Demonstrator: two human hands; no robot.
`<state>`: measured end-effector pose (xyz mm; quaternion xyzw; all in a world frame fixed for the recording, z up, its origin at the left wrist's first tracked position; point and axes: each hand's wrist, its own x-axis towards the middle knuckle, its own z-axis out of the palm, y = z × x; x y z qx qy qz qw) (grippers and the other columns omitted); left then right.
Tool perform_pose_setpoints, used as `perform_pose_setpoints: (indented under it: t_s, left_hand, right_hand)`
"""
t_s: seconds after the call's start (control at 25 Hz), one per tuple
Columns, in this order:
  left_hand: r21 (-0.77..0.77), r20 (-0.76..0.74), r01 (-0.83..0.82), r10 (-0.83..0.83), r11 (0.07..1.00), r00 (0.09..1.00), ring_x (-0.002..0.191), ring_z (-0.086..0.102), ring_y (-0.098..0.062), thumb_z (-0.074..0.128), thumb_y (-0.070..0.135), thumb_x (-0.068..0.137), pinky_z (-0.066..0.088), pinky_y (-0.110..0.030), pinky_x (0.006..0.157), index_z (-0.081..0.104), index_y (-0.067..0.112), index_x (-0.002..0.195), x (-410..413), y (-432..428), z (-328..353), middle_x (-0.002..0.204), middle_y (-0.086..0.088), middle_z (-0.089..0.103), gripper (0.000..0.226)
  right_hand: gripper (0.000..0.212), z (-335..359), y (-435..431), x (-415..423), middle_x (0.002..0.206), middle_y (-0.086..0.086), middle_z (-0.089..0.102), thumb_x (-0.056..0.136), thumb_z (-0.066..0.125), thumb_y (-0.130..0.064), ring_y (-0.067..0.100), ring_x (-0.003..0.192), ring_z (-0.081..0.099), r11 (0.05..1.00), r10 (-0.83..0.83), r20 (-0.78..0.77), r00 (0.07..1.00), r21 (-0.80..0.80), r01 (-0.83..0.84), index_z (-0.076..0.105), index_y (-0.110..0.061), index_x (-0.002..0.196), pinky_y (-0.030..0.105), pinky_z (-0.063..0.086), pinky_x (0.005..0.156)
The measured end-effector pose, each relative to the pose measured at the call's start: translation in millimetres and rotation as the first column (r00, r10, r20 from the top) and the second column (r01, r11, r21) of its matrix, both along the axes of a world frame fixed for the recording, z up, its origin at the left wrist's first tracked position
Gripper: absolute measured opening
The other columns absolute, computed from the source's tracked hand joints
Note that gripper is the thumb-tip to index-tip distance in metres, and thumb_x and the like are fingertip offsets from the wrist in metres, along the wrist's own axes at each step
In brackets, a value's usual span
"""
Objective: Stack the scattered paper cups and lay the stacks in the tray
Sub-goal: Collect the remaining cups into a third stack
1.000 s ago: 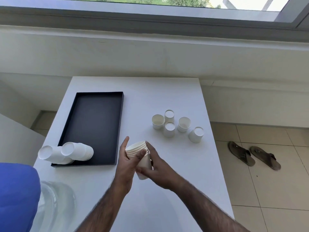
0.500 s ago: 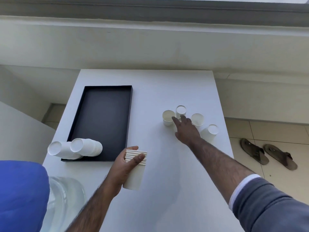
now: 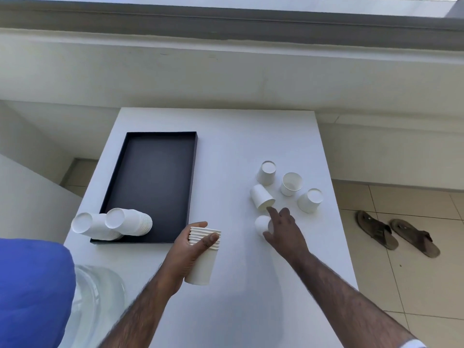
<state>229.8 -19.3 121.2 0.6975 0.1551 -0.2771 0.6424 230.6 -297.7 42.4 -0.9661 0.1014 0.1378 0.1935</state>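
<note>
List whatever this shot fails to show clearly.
All in the head view:
The rim count of the upright stack of white paper cups is partly covered by the left hand.
The right hand hides part of a small white paper cup; its grip is unclear.
The clear plastic jug is cut off by blue fabric.

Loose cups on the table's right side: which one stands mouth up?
The cup in the far right part of the cluster: its rim faces up and its hollow inside shows. Every other one shows a closed base or is tipped over.
</note>
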Motion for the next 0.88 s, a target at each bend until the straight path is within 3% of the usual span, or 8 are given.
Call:
perform_pose_setpoints:
  t_s: [0.16, 0.4, 0.48, 0.56, 0.6, 0.68, 0.76, 0.88]
  left_hand:
    - [0.011, 0.017, 0.035, -0.035, 0.999, 0.999, 0.095, 0.076, -0.017, 0.089, 0.065, 0.051, 0.059, -0.033, 0.071, 0.064, 0.038, 0.126, -4, -7, 5, 0.113, 0.001, 0.077, 0.084]
    - [0.066, 0.053, 0.098, -0.102, 0.993, 0.993, 0.094, 0.076, -0.015, 0.088, 0.065, 0.050, 0.061, -0.033, 0.075, 0.061, 0.040, 0.127, -18, -11, 9, 0.114, 0.003, 0.075, 0.085]
    - [0.102, 0.064, 0.135, -0.142, 0.986, 0.988, 0.094, 0.076, -0.013, 0.088, 0.067, 0.050, 0.061, -0.032, 0.076, 0.059, 0.043, 0.127, -23, -11, 10, 0.115, 0.004, 0.074, 0.086]
    - [0.139, 0.079, 0.174, -0.186, 0.975, 0.979, 0.091, 0.075, -0.010, 0.089, 0.068, 0.049, 0.060, -0.028, 0.073, 0.058, 0.046, 0.127, -28, -12, 13, 0.113, 0.006, 0.073, 0.087]
    - [0.157, 0.090, 0.193, -0.209, 0.969, 0.974, 0.091, 0.075, -0.010, 0.089, 0.068, 0.049, 0.060, -0.028, 0.073, 0.057, 0.047, 0.128, -30, -13, 14, 0.113, 0.006, 0.072, 0.088]
    - [0.185, 0.113, 0.240, -0.263, 0.953, 0.958, 0.093, 0.074, -0.012, 0.091, 0.066, 0.052, 0.061, -0.031, 0.077, 0.056, 0.049, 0.129, -33, -15, 16, 0.113, 0.008, 0.071, 0.086]
    - [0.186, 0.144, 0.303, -0.331, 0.935, 0.933, 0.094, 0.074, -0.013, 0.092, 0.058, 0.059, 0.062, -0.035, 0.082, 0.056, 0.049, 0.128, -35, -19, 22, 0.111, 0.009, 0.073, 0.079]
    - [0.204, 0.195, 0.379, -0.416, 0.903, 0.888, 0.091, 0.075, -0.014, 0.092, 0.044, 0.069, 0.063, -0.037, 0.080, 0.059, 0.044, 0.125, -37, -23, 33, 0.106, 0.010, 0.075, 0.065]
  right_hand:
    - [0.052, 4, -10, -13, 0.115, 0.013, 0.044, 0.085, 0.074, -0.026, 0.038, 0.101, 0.058, 0.983, -0.173, -0.011, 0.985, 0.063, 0.173, 0.046, -0.009, 0.125, 0.041, 0.052, 0.076]
    - [0.061, 8, -13, -43, 0.115, 0.015, 0.055, 0.085, 0.071, -0.028, 0.038, 0.093, 0.065, 0.974, -0.225, -0.163, 0.961, 0.002, 0.228, 0.034, -0.009, 0.130, 0.036, 0.048, 0.069]
    - [0.068, 18, -15, -48, 0.116, 0.015, 0.059, 0.082, 0.076, -0.029, 0.034, 0.091, 0.064, 0.841, -0.419, -0.247, 0.874, 0.257, 0.476, 0.034, -0.013, 0.134, 0.040, 0.056, 0.074]
    - [0.076, 43, -10, -57, 0.124, 0.012, 0.061, 0.084, 0.076, -0.032, 0.029, 0.100, 0.067, 0.495, -0.468, -0.416, 0.780, 0.607, 0.621, 0.032, -0.029, 0.146, 0.046, 0.059, 0.088]
    - [0.078, 59, -3, -62, 0.126, 0.011, 0.063, 0.084, 0.076, -0.036, 0.028, 0.107, 0.067, 0.361, -0.412, -0.445, 0.795, 0.721, 0.591, 0.031, -0.038, 0.149, 0.046, 0.057, 0.094]
    - [0.079, 89, 15, -71, 0.124, 0.013, 0.067, 0.082, 0.075, -0.041, 0.026, 0.114, 0.066, 0.275, -0.300, -0.359, 0.884, 0.854, 0.441, 0.033, -0.050, 0.148, 0.045, 0.053, 0.103]
    - [0.078, 114, 33, -77, 0.115, 0.013, 0.068, 0.084, 0.074, -0.038, 0.027, 0.112, 0.065, 0.301, -0.208, -0.231, 0.951, 0.910, 0.286, 0.032, -0.059, 0.146, 0.041, 0.050, 0.105]
    - [0.070, 138, 46, -75, 0.109, -0.008, 0.065, 0.093, 0.071, -0.024, 0.018, 0.106, 0.065, 0.479, -0.065, -0.044, 0.997, 0.875, 0.070, 0.038, -0.061, 0.143, 0.034, 0.052, 0.101]
